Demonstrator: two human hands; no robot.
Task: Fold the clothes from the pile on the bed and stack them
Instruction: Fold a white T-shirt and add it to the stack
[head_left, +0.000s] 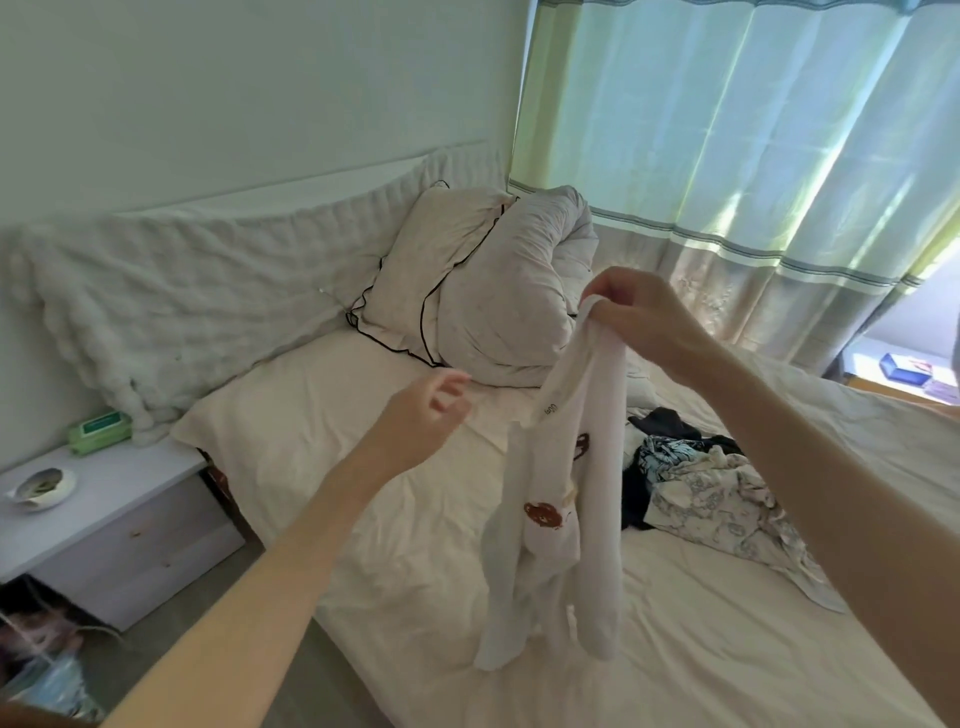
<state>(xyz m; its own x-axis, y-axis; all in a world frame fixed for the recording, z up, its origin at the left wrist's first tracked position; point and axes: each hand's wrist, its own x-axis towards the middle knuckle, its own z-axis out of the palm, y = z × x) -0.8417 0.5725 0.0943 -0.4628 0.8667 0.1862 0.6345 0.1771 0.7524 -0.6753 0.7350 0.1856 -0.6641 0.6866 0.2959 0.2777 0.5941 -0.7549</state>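
One illegibly lettered white garment (558, 499), hand-held.

Open sheet: the bed (363, 519) lies bare from its near edge up to the pillow (415, 275). Obstructions: clothes pile (711, 488) right of centre; hanging white garment (561, 499) mid-bed, just beside the pile; bunched duvet (524, 291) at the head. Left flank: nightstand (104, 519) bearing a wipes pack (98, 431) and dish (44, 488).

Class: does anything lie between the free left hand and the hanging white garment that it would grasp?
Nothing visible does. The left hand is empty, with open air between it and the white bear-print garment hanging from the right hand.
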